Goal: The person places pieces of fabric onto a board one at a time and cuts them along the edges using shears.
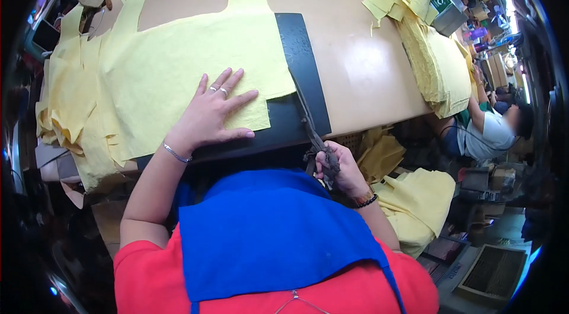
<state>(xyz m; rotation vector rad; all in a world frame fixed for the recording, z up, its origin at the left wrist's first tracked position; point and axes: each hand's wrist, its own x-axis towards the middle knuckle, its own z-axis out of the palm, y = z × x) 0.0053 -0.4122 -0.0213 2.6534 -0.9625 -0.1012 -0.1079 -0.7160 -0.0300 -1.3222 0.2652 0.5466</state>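
Observation:
My left hand (216,109) lies with its fingers spread on a large yellow sheet (178,47), which has cut-out edges and a notch at its lower right corner. Beneath the sheet's right part is a dark board (314,77), on the tan table. My right hand (344,167) is wrapped round the cloth-bound handles of long dark scissors (314,136). Their blades point up and away, along the right edge of the sheet near its corner. Whether the blades touch the sheet cannot be made out.
Stacked yellow sheets (438,65) lie at the table's right end, and more yellow pieces (77,88) hang over its left end. Yellow material (415,201) is heaped below the table at right. A person (489,133) in a white shirt is at the far right.

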